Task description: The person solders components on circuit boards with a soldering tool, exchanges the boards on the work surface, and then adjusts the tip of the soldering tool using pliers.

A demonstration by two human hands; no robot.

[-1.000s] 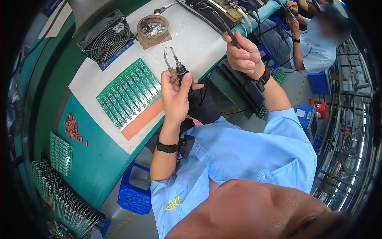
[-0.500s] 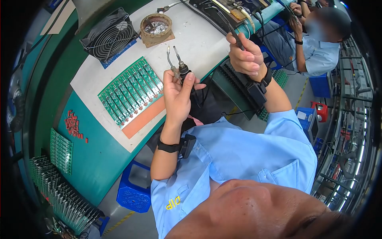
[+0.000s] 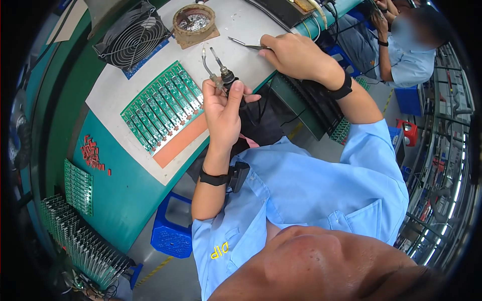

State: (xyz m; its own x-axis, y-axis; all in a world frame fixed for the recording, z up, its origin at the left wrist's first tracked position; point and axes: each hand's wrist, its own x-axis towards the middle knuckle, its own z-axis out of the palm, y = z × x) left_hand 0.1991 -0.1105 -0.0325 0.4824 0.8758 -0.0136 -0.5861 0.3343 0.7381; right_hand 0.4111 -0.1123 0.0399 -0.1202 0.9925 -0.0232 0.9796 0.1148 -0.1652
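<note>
My left hand point(image 3: 223, 113) is closed round a soldering iron point(image 3: 228, 78) with a dark handle. Its straight tip and a bent thin tube beside it point up and away from me. My right hand point(image 3: 301, 55), knuckles up, grips slim pointed tweezers point(image 3: 246, 44) that point left over the white sheet; most of the fingers are hidden under the hand. Left of the iron lies a green circuit board panel point(image 3: 163, 108) of several narrow strips, apart from both hands. Beyond the iron stands a round brown pot point(image 3: 194, 36) with silvery bits inside.
A black fan point(image 3: 133, 42) stands at the far left of the white sheet point(image 3: 100, 90). Red components point(image 3: 92, 153) lie in a pile on the green table, near a smaller board panel point(image 3: 79, 189) and racked boards point(image 3: 83, 241). A co-worker point(image 3: 409, 60) sits at the right.
My right hand has come down and left and turned over, swinging the tweezers from pointing up to pointing left over the sheet. My left hand and the iron have hardly moved.
</note>
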